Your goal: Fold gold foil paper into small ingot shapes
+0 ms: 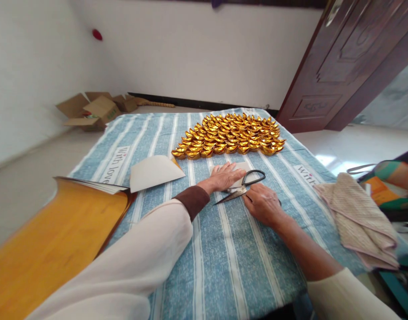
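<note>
The left hand (pixel 224 176) lies flat, palm down and fingers spread, pressing a small pale sheet of paper (pixel 241 171) onto the blue-and-white striped cloth (pixel 224 249) that covers the table. Only the far and right edges of that paper show past the fingers. The right hand (pixel 262 205) rests on the cloth just near of the left one, fingers curled and close together; it touches the near handle of a pair of black-handled scissors (pixel 244 186), but whether it grips the handle cannot be told. The scissors lie on the cloth between the two hands, loops toward the right and far side, blades pointing left and near, closed or nearly so.

Beyond the hands, toward the far edge of the table, folded gold paper ingots (pixel 229 135) stand in tight rows, touching one another. To the left of the hands, well apart, lies a larger pale sheet (pixel 154 172), one edge lifted. Further left and nearer is a thick stack of orange-yellow paper (pixel 50 240). At the right edge of the table lies a folded beige towel (pixel 360 218). An opened cardboard box (pixel 90 111) sits on the floor at far left.
</note>
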`<state>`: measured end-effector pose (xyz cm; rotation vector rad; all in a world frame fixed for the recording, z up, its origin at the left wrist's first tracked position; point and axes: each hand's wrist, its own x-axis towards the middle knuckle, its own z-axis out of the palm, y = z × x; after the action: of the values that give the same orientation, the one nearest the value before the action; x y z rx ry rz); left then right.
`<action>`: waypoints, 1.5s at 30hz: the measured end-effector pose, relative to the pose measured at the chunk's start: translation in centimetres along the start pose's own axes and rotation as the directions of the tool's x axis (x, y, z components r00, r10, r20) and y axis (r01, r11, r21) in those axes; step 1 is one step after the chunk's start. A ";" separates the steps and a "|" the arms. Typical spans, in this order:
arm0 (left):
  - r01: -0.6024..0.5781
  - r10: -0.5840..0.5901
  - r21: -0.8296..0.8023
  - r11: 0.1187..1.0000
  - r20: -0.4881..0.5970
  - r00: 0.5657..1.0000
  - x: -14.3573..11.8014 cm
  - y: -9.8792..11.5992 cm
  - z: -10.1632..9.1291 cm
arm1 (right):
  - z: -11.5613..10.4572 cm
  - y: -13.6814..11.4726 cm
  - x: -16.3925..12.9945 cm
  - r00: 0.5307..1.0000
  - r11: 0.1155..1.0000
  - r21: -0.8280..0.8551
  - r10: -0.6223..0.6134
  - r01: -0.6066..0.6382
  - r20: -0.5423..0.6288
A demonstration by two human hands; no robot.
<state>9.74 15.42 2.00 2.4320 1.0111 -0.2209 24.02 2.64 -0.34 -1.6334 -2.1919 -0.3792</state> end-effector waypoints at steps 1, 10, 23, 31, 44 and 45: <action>-0.004 0.004 0.000 1.000 -0.001 1.000 0.0 -0.1 0.0 | 0.0 0.0 -0.1 1.000 1.000 0.003 -0.004 0.004 -0.003; -0.008 0.008 -0.022 1.000 -0.007 1.000 -0.2 0.0 -0.1 | -0.2 -0.4 -0.1 1.000 1.000 0.022 -0.002 0.002 0.000; -0.038 0.040 0.039 0.999 -0.058 0.997 -0.7 -0.1 -0.6 | -3.3 7.2 -3.7 0.920 0.886 -0.274 0.391 -0.374 0.008; -0.124 0.147 0.166 0.978 -0.134 0.980 -1.9 -0.9 0.3 | -2.4 10.2 -1.0 0.618 0.604 -0.412 0.777 -0.682 0.116; -0.287 0.450 0.412 0.865 -0.380 0.808 -4.8 -0.4 1.6 | -0.9 4.3 -0.1 0.998 0.984 0.176 0.020 -0.009 -0.059; -0.289 0.453 0.414 0.863 -0.382 0.805 -4.9 -0.3 1.5 | -0.7 3.9 0.4 0.997 0.973 0.227 -0.015 0.031 -0.073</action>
<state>6.06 11.84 2.23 3.0328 0.6725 0.3896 27.74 3.82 0.39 -1.4503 -2.1165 -0.1798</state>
